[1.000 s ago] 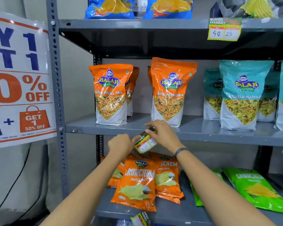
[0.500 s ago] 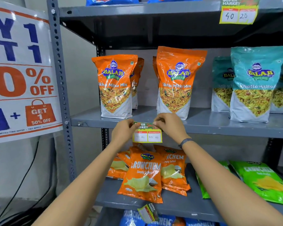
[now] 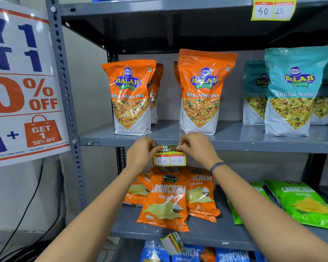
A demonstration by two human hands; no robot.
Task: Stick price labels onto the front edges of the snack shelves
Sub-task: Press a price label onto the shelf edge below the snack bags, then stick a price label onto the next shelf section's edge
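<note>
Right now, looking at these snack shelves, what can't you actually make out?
- Price label: its top corners are covered by the left hand and right hand, so whether it is stuck on yet is unclear.
- Upper label: its heading is cut off by the top edge.
- Bottom label: curled, print unreadable.
- Sale poster: cropped by the left edge.

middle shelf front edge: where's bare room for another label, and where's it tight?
Free: the front edge right of the right hand, below the teal Khatta Mitha bags, and a short stretch between the grey upright and the left hand. Crowded: the centre, where both hands pinch the price label against the edge.
</note>
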